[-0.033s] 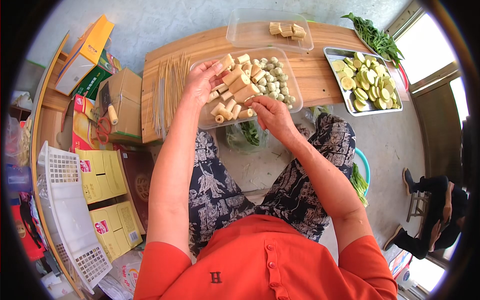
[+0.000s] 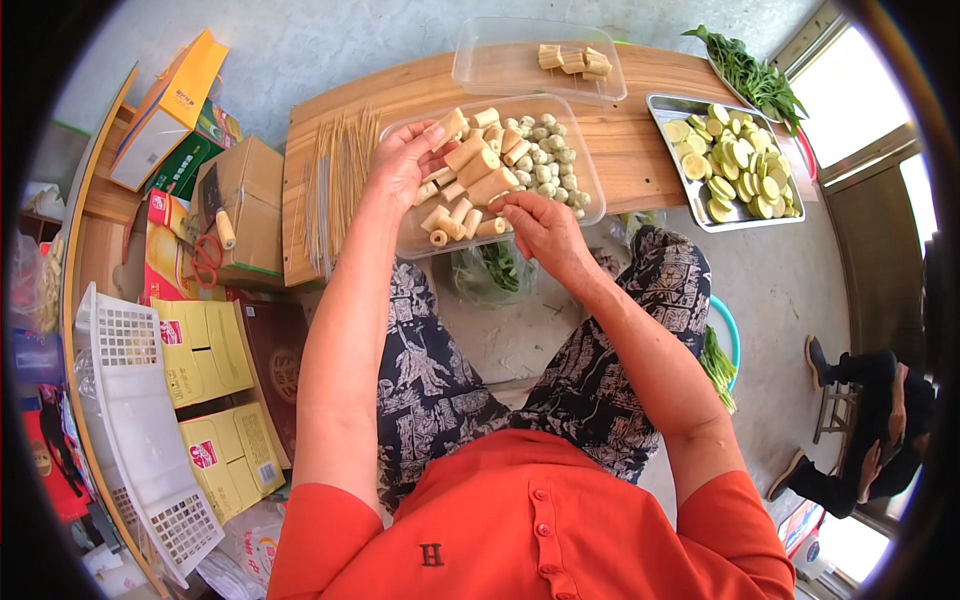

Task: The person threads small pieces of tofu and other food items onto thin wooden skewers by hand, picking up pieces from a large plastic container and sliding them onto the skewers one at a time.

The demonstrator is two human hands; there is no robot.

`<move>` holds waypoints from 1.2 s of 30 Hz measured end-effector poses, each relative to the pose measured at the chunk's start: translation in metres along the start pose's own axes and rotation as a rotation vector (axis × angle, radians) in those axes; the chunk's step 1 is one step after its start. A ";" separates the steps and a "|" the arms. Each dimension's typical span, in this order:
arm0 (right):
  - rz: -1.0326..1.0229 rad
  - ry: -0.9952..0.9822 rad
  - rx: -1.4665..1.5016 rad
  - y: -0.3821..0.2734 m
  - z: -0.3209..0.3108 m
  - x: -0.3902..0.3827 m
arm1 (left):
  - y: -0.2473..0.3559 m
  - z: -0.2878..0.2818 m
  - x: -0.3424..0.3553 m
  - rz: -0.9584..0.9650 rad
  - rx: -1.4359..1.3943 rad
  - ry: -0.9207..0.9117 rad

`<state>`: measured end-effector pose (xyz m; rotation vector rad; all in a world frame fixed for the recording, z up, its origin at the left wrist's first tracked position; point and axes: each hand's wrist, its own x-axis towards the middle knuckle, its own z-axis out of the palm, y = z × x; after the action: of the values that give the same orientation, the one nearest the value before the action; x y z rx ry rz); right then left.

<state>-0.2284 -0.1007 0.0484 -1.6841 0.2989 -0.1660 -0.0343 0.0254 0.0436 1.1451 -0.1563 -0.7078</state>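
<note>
My left hand (image 2: 405, 160) is closed on a pale tan cylindrical piece (image 2: 450, 125) over the left part of a clear tray (image 2: 586, 180). More cut cylinders (image 2: 464, 215), some hollow, fill the tray's left half, and pale greenish round balls (image 2: 550, 150) fill its right. My right hand (image 2: 535, 225) is pinched at the lower end of a large tan piece (image 2: 490, 185) in the middle; what its fingertips grip is too small to make out. Thin wooden skewers (image 2: 340, 175) lie on the table left of the tray.
The wooden table (image 2: 630, 150) also holds another clear container (image 2: 475, 60), a metal tray of sliced squash (image 2: 735, 165) and leafy greens (image 2: 745, 70). Cardboard boxes (image 2: 255, 195) and red scissors (image 2: 206, 260) are left. A seated person (image 2: 870, 440) is at the lower right.
</note>
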 end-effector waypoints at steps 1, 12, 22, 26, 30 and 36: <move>-0.003 0.004 -0.001 0.000 0.000 0.000 | 0.000 0.000 0.000 -0.001 0.008 -0.001; 0.023 0.000 0.018 -0.004 -0.001 0.004 | 0.001 0.009 -0.007 -0.068 0.001 -0.113; 0.009 0.004 -0.038 -0.001 -0.003 -0.001 | 0.000 0.002 -0.002 0.038 -0.047 0.024; 0.005 0.004 -0.017 -0.001 -0.002 -0.001 | -0.002 -0.002 0.000 0.037 -0.057 -0.008; 0.026 -0.002 -0.008 -0.002 0.000 -0.001 | -0.002 -0.003 0.000 0.045 -0.056 -0.002; 0.043 -0.015 0.062 0.002 -0.001 0.001 | -0.004 0.001 0.001 0.051 -0.074 -0.017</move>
<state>-0.2280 -0.1023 0.0463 -1.6161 0.3159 -0.1292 -0.0353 0.0232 0.0405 1.0614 -0.1718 -0.6726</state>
